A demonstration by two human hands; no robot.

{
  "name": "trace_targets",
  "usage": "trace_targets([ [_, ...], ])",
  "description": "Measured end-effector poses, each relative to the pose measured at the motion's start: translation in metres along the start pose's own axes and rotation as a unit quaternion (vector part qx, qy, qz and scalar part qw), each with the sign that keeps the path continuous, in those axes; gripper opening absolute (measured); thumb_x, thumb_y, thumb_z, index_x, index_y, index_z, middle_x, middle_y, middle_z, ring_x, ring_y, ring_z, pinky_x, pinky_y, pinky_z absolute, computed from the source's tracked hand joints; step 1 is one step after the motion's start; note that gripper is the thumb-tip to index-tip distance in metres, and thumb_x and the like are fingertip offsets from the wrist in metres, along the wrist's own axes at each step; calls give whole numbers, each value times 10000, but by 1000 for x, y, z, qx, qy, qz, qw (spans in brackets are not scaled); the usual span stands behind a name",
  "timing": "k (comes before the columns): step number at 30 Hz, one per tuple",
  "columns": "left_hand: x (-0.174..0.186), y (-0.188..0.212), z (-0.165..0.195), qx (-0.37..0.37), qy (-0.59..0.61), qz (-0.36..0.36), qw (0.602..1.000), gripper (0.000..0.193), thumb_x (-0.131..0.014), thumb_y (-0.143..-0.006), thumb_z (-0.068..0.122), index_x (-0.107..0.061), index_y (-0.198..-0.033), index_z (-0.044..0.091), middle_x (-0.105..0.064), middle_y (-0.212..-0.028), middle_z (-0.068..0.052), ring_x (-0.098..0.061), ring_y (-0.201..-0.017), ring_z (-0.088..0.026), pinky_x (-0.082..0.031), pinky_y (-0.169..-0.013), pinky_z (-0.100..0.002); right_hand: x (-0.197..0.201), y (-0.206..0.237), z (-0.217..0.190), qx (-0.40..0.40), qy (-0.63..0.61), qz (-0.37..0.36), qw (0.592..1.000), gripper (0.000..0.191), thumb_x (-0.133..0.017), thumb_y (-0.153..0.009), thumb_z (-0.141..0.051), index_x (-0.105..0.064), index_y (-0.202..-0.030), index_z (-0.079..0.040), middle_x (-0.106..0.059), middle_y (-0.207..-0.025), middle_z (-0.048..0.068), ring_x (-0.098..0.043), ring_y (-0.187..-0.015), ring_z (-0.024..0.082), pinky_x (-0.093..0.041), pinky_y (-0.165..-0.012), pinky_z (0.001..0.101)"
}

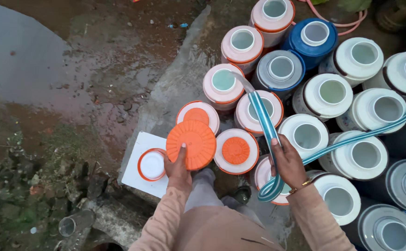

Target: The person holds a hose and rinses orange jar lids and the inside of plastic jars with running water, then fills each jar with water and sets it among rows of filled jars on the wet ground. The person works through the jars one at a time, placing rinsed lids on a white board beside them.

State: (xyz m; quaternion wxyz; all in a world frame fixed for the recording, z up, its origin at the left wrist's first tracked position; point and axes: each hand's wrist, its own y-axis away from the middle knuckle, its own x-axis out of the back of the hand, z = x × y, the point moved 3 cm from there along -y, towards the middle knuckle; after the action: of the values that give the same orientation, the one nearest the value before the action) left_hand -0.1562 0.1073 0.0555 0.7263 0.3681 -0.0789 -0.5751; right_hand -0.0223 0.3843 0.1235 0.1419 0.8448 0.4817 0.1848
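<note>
Left hand: the left hand (176,165) is closed on the lower edge of a round, ribbed orange plastic lid (191,144), thumb laid flat on its top face; the other fingers are hidden beneath it.
Orange lid: it is held level above the ground, just beside a capped white jug with an orange rim (236,151) and in front of a second capped white jug (198,115). Whether the lid touches either jug cannot be told.
Right hand: the right hand (286,162) is wrapped around a flat, blue-and-white striped flexible hose (264,122), thumb pressed along its side.
Hose: it is looped under the right hand, one run rising to the mouth of an open pink-topped jug (223,84), the other run carried away to the right across the white jugs (363,159).
Jugs: a tight cluster of round plastic water jugs is stood to the right, mostly open-mouthed, in white, grey and one blue (311,39).
White board: a flat white square panel (138,176) is lain below the left hand, with a small white, orange-rimmed cap (152,164) resting on it.
Ground: wet concrete slab (175,88) and a puddle on bare earth (26,60) are seen to the left.
</note>
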Motion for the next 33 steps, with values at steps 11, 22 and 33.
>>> trace_targets([
  [11,4,-117,-42,-92,-105,49,989,385,-761,-907,142,-591,-1214,-16,-704,-1117,-96,-667,-961,-185,-566,-842,-347,-31,-12,-5,-43,-18,33,998,319,-504,-1039,-341,-611,-1111,-49,-503,-625,18,-496,-465,119,-427,-414,299],
  [22,-19,-184,-52,-121,-146,52,981,432,-743,-872,81,-547,-1250,3,-685,-1148,-100,-665,-990,-192,-556,-873,-359,-53,-36,-15,-78,25,65,995,311,-501,-1040,-329,-619,-1109,-49,-504,-606,32,-496,-469,129,-432,-429,309],
  [33,-37,-207,-23,-11,-21,-66,998,275,-665,-901,48,-618,-1162,118,-682,-1139,-7,-669,-1018,-174,-572,-881,-387,-79,-79,-9,-155,78,58,983,405,-513,-995,-428,-614,-1213,-102,-576,-595,33,-553,-432,147,-458,-437,325],
])
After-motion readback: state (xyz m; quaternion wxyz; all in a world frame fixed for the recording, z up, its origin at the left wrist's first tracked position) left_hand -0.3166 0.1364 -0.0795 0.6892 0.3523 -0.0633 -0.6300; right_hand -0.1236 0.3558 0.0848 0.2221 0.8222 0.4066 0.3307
